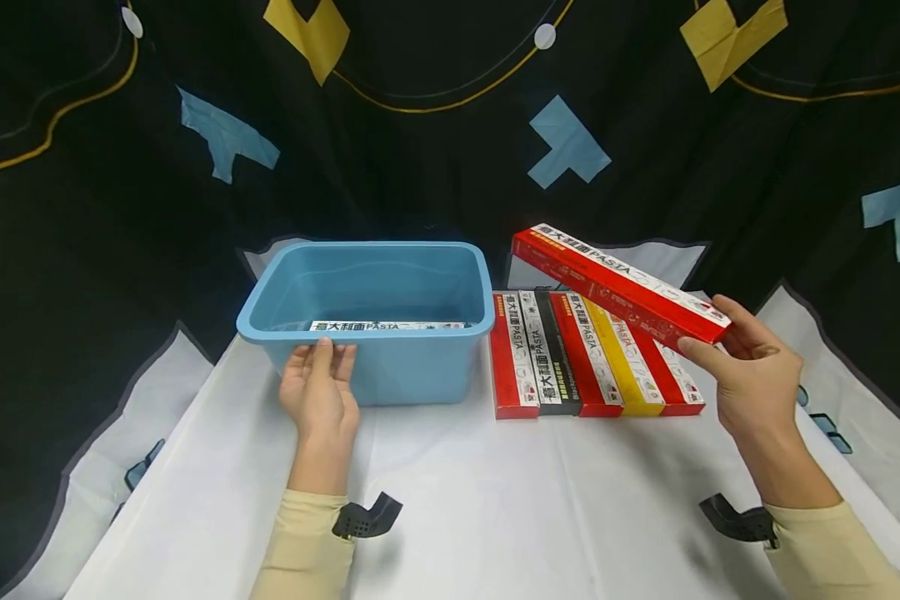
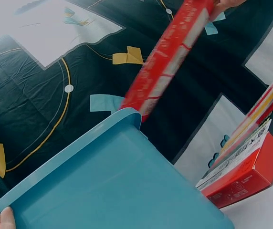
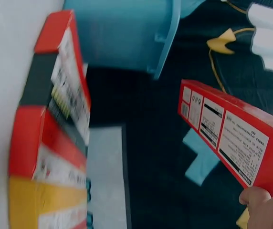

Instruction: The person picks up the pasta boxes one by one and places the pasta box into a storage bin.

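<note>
A blue bin (image 1: 390, 367) stands left of centre on the white table, with a pasta box (image 1: 420, 326) lying inside along its near wall. My left hand (image 1: 321, 387) grips the bin's near rim, thumb over the edge; in the left wrist view its fingertips (image 2: 5, 219) show at the rim. My right hand (image 1: 757, 375) pinches the near end of a red pasta box (image 1: 615, 283), tilted in the air above a row of boxes. The right wrist view shows the held box (image 3: 232, 129) with its printed side, my thumb (image 3: 258, 198) against its end.
Right of the bin, several pasta boxes, red (image 1: 513, 358), black (image 1: 558, 358) and yellow (image 1: 630, 358), lie side by side on the white table (image 1: 480, 500). A dark patterned cloth (image 1: 435, 183) hangs behind.
</note>
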Demonstrator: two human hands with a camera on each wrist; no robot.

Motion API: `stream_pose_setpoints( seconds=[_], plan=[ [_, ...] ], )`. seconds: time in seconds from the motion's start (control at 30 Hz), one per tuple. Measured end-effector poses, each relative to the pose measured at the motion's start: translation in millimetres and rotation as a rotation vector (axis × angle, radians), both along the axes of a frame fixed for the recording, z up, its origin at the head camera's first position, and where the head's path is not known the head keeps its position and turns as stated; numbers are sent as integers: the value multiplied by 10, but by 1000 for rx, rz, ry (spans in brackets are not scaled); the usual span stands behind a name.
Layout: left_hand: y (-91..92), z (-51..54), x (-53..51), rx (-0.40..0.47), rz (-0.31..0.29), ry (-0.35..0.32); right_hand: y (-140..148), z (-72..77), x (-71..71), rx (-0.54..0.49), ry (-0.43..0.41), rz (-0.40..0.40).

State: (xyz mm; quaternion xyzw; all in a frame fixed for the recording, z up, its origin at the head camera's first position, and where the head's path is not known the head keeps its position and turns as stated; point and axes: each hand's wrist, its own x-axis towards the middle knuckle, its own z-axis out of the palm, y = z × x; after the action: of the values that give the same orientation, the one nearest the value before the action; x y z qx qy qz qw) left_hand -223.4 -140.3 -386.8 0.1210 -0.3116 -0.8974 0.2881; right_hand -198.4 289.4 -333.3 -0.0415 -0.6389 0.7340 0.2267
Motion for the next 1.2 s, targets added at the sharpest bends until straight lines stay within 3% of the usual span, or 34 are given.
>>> stream_pose_setpoints(
  seconds=[0.23,0.47,0.7,1.03,1.2],
  plan=[
    [14,-10,2,-17,-11,2,-300,101,-202,-30,26,207],
    [2,-9,3,-18,-12,3,-663,127,-457,108,16,387],
    [0,-19,1,-21,-21,-14,-1049,151,-718,213,-12,522],
    [11,-9,-22,17,-13,-14,-1530,220,-989,280,40,694],
    [7,-29,-7,-10,2,-5,-1780,222,-1069,441,-46,725]
  ],
)
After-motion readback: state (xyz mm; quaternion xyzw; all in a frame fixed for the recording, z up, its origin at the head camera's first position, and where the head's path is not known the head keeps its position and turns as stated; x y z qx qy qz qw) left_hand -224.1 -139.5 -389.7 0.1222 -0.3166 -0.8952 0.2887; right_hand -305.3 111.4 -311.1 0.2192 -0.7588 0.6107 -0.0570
